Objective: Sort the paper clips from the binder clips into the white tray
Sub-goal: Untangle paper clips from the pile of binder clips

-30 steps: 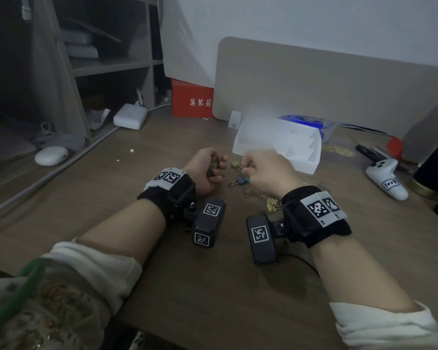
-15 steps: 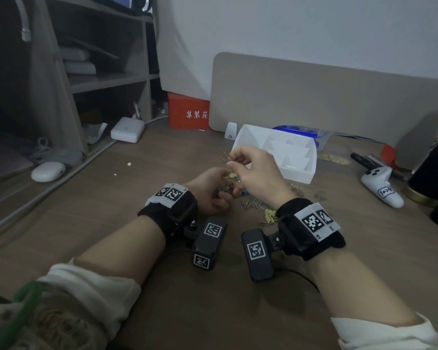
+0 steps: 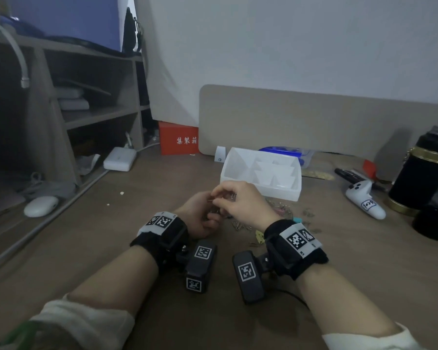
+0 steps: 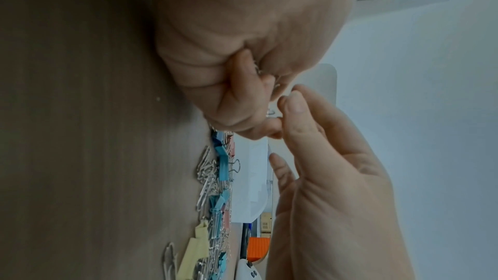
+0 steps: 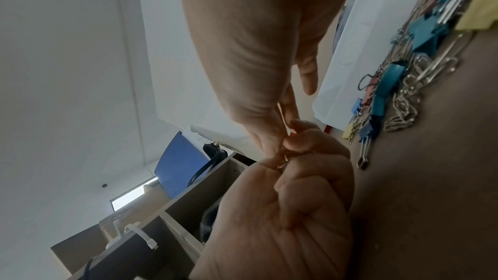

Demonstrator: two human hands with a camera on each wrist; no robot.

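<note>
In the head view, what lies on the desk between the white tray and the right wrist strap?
Loose paper clips and binder clips lie scattered there, between the white tray and the right wrist strap, seen in the head view.

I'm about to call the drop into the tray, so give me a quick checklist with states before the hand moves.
1. Left hand holds a bunch of metal paper clips: ok, fingers curled round them.
2. Right hand has a pinch grip on a clip at the left fist: ok.
3. Pinched clip free of the bunch: cannot tell, hidden by fingers.
4. White plastic divided tray reachable, just beyond the hands: ok.
5. Tray compartments empty: cannot tell.
6. Mixed pile of coloured binder clips and loose clips left on the wooden desk: not ok, sorting unfinished.
</note>
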